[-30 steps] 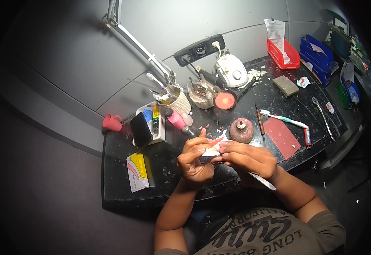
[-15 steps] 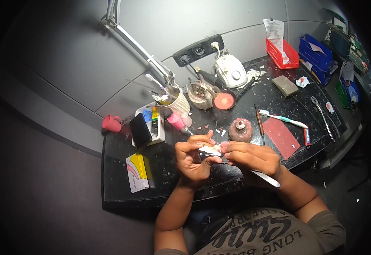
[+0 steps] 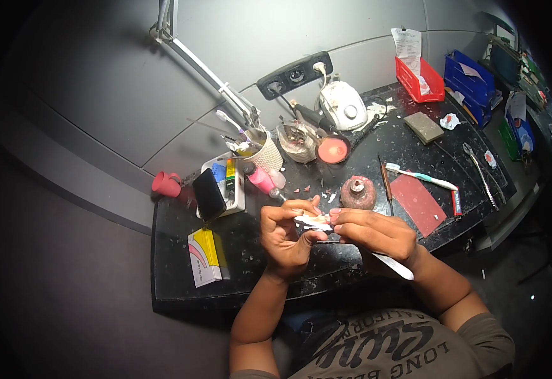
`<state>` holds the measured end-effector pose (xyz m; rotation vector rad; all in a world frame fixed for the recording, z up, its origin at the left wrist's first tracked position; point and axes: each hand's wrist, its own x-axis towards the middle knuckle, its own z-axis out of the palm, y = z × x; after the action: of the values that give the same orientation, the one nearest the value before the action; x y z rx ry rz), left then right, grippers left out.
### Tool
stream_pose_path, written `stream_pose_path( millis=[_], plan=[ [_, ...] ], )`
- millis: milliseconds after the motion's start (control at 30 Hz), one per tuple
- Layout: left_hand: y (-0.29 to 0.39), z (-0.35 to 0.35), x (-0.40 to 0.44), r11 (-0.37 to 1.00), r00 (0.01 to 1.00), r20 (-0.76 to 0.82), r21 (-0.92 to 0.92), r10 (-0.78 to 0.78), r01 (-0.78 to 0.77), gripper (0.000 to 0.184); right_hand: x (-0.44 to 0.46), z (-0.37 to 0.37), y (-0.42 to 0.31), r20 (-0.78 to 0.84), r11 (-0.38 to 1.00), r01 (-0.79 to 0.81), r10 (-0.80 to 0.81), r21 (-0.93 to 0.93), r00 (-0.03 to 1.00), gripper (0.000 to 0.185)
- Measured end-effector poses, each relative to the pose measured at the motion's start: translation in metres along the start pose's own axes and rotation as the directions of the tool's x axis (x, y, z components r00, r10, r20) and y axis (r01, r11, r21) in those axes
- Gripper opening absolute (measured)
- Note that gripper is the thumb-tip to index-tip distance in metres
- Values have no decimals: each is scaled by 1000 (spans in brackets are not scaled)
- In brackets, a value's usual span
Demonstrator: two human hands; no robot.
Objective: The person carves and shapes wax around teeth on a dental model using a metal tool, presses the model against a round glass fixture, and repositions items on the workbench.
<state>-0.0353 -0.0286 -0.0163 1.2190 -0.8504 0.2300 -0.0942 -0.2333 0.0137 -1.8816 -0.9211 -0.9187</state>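
My left hand [image 3: 283,239] is closed on a small white piece [image 3: 314,223], which looks like a plaster dental cast with pinkish parts on it. Its thumb grips the near side and the fingers the far side. Against the right end of the cast rest the fingertips of my right hand [image 3: 380,235]. That hand is wrapped round a slim tool with a white handle [image 3: 394,266], whose end sticks out toward my body; its working tip is hidden. Just beyond the fingers stands a round pinkish pot [image 3: 358,194] with a metal top, like a spirit burner.
To the right lie a pink wax sheet [image 3: 418,205], a toothbrush [image 3: 422,177] and a brown-handled carving tool [image 3: 386,183]. Pink bottle [image 3: 260,179], phone [image 3: 209,196] and yellow-white box [image 3: 204,258] are on the left. Farther back are a white control unit [image 3: 343,106] and red bin [image 3: 420,81].
The cast has tilted slightly between my fingers, and the white handle's end has shifted a little to the left. Both hands keep nearly the same place and grip.
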Motion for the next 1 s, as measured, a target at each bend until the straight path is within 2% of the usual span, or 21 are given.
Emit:
stream_pose_path(
  millis=[200, 267, 400, 467, 600, 667, 800, 867, 933, 1000],
  plan=[
    [-1, -1, 0, 998, 999, 30, 53, 18, -20, 55, 0, 0, -1, 8, 998, -57, 56, 24, 998, 31],
    [-2, -3, -1, 994, 998, 48, 101, 34, -39, 54, 2, 1, -2, -34, 995, -85, 87, 45, 996, 18],
    [-3, -4, 0, 991, 996, 72, 125, 46, -55, 54, -1, 1, 1, -23, 995, -89, 90, 36, 996, 17],
    [-4, -4, 0, 987, 995, 85, 149, 54, -67, 53, -6, 1, 5, 30, 995, -79, 77, 54, 997, 32],
    [-4, -6, 0, 981, 993, 104, 176, 62, -80, 53, -5, 1, 5, 33, 993, -94, 92, 65, 995, 33],
    [-5, -6, 1, 982, 989, 115, 157, 91, -109, 52, -1, 1, 3, -22, 991, -136, 136, 4, 990, 29],
    [-5, -6, 3, 977, 988, 114, 174, 104, -123, 50, 1, 10, 4, -102, 985, -167, 170, 41, 980, 24],
    [-9, -9, 5, 959, 994, 78, 264, 83, -101, 51, 5, 9, -1, -133, 967, -207, 227, 149, 965, 19],
    [-8, -5, 4, 961, 999, 31, 270, 42, -49, 50, 4, 13, -4, -157, 959, -229, 255, 164, 954, 17],
    [-3, 0, 4, 986, 985, -93, 67, -143, 150, 47, 5, 17, -9, -159, 954, -232, 263, 193, 952, 16]
  ],
)
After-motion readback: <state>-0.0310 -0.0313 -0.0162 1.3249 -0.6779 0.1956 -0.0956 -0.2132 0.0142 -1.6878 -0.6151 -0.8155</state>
